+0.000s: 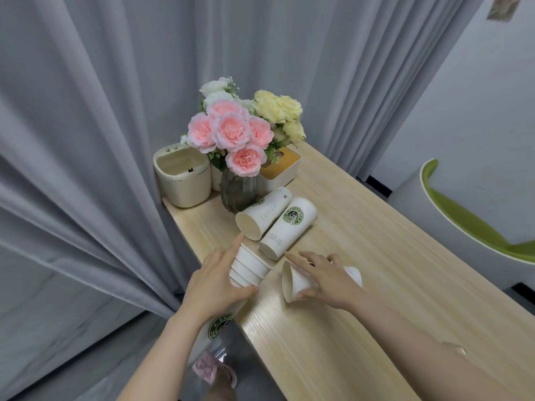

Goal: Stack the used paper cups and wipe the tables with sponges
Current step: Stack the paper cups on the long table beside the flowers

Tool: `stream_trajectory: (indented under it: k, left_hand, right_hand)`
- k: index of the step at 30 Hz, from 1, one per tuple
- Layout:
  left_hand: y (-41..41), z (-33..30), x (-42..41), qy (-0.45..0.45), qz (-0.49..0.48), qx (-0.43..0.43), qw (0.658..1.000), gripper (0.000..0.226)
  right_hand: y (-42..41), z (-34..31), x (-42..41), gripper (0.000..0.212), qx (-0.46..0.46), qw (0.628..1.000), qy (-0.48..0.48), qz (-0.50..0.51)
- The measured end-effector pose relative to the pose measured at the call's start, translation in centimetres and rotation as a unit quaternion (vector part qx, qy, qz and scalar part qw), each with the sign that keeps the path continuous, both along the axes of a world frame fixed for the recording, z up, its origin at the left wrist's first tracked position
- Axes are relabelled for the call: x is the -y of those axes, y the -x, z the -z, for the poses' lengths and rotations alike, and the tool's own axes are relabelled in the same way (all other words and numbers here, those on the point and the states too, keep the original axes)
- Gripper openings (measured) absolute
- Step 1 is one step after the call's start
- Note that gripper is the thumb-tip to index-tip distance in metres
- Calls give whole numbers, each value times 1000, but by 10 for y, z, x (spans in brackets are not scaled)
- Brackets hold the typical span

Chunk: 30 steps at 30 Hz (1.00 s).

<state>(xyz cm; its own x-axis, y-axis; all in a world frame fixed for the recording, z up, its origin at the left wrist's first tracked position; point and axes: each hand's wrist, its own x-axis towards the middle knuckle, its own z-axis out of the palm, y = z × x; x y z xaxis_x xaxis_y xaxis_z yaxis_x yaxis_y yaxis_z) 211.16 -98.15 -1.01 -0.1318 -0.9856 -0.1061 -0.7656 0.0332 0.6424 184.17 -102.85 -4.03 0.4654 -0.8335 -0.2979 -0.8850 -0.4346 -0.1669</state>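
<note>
Nearby, two loose cups [278, 224] lying against glass vase [238, 192], bin [185, 180] behind

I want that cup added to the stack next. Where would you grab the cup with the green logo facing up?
Around its middle, from above. The logo cup lies on its side on the table, mouth toward the person, touching another lying cup, so fingers fit best over its free right side.

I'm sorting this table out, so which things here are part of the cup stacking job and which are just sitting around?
Job: nested stack of white paper cups in left hand; single white paper cup under right hand; two lying logo cups.
Just there: glass flower vase; cream bin; tissue box.
</note>
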Motion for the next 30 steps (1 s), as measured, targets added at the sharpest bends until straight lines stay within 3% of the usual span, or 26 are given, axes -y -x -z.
stream_trajectory:
  k: [4,13,20,23,27,30]
  left_hand:
    - [3,-2,2,8,14,0,1000,105]
    - [11,-8,11,19,37,1,999,104]
    - [21,-9,4,20,58,2,998,105]
    - [29,-10,1,26,73,-1,997,104]
    - [40,-8,-2,27,86,-6,996,103]
    - [50,-7,1,42,96,-6,994,105]
  right_hand:
    - [-9,5,-9,73,6,999,-15,-30]
    - [-9,-1,-11,19,49,999,11,-7]
    - [12,-26,-8,13,116,988,48,85]
    - [27,-47,-11,11,195,969,49,143]
    - [44,-72,-22,26,339,910,37,235]
    - [53,-84,-31,13,395,872,42,287]
